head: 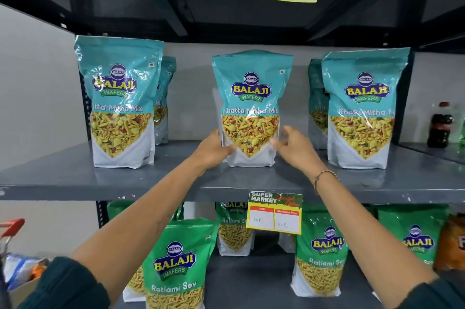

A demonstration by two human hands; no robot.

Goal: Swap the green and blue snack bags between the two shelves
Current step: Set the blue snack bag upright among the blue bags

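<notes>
1. Dark sleeves at the bottom corners are nearest the camera, with both bare forearms reaching up and forward; a bracelet (324, 176) circles the right wrist.
2. Left hand (214, 148) presses its grip against the lower left edge of the middle blue snack bag (251, 107), thumb on the bag's front.
3. Right hand (294, 145) has an open grip, fingers spread and blurred at the bag's lower right edge; whether they touch it I cannot tell.
4. That blue bag stands upright on the upper shelf (75, 177), between the two grips.
5. Well to the left of the left grip stands another blue bag (120, 102) with one more behind it; to the right of the right grip stands a third blue bag (362, 109), also with one behind.
6. Below the grips, a price tag (275, 213) hangs from the shelf's front edge.
7. Under it, on the lower shelf, stand the green snack bags (176, 266), several upright.
8. Far right of the right grip, a dark bottle (440, 125) stands on a neighbouring shelf.
</notes>
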